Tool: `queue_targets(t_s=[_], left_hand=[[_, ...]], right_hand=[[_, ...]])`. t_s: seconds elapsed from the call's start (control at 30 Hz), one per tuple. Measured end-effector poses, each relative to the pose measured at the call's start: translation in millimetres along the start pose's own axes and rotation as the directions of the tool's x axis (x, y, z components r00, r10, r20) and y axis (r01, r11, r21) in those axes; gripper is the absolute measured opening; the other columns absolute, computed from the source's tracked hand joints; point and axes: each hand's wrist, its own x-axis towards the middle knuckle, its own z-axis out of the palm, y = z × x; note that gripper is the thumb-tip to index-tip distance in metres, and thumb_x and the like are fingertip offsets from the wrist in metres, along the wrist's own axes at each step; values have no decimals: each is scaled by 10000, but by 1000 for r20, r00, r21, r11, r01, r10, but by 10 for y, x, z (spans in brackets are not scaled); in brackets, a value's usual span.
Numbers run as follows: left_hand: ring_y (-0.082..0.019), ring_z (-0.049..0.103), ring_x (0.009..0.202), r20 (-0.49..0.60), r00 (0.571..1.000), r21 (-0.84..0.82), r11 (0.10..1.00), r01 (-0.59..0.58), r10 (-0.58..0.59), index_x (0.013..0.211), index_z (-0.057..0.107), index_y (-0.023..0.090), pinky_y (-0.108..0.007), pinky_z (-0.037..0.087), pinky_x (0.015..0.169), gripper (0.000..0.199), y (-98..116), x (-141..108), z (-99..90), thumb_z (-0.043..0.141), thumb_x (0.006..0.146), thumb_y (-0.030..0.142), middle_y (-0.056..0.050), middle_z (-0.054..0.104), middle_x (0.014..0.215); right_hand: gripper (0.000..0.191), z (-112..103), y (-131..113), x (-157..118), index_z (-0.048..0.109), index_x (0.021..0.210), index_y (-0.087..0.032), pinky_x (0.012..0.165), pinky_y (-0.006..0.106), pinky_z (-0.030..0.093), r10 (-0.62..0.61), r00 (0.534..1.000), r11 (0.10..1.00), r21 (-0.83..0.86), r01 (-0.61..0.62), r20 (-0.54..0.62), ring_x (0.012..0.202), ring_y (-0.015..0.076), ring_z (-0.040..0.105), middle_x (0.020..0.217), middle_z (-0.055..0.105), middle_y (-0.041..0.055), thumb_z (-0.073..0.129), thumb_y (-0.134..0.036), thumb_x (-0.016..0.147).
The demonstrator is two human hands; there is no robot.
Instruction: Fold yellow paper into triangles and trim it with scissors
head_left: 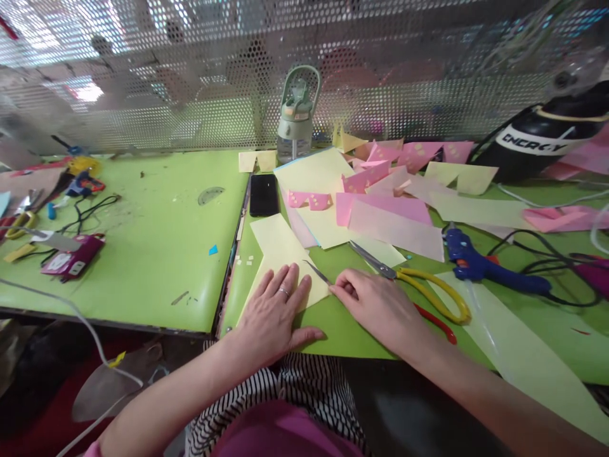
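My left hand [276,311] lies flat with fingers spread, pressing a pale yellow paper sheet [278,236] onto the green table near its front edge. Close to the sheet's right side, my right hand [375,304] is closed in a pinch. A thin, dark, pointed, blade-like strip [318,271] runs from its fingertips over the paper; its other end is hidden by the hand. Behind the right wrist lie scissors [431,292] with a yellow handle. A red handle [436,324] shows beside the wrist; I cannot tell whether it belongs to the scissors.
A phone [263,195], a water bottle [295,120] and pink and yellow paper pieces [390,216] lie or stand behind my hands. A blue glue gun [495,270] with a cord is at right. A black bag [537,139] stands behind it, before a perforated metal screen [190,76].
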Motion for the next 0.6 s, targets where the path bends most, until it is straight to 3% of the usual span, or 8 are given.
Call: queue_targets(t_s=[0.13,0.27,0.43,0.6], left_hand=[[-321,302,1434,17,1000,-8,1000,-23,23,1482,337,176,-474,298,1148,827,81,-207,-134,270,881,741,-149,345,1546],[-278,309,1437,4,1000,-13,1000,15,-15,1479,333,140,-447,293,1157,739,-24,-147,-226,232,951,649,-144,336,1549],[-307,249,1455,23,993,33,993,112,-113,1491,294,77,-479,232,1177,740,-262,65,-111,292,968,600,-161,274,1568],[-307,243,1457,6,993,25,993,118,-118,1496,281,81,-475,208,1180,746,-272,52,-32,293,965,605,-161,277,1568]], right_hand=[[167,7,-91,-105,559,734,-228,581,290,387,-70,997,997,42,68,45,674,173,620,737,675,3,535,-246,898],[147,24,-99,-152,559,750,-224,616,298,411,-91,995,995,45,90,31,716,186,628,762,673,16,533,-237,894],[162,31,-68,-98,572,754,-228,571,293,409,-61,998,996,71,60,16,658,177,631,743,680,14,511,-264,899],[167,47,-31,-88,566,761,-227,571,296,404,-61,998,997,38,61,-11,634,173,634,754,694,13,508,-283,907]])
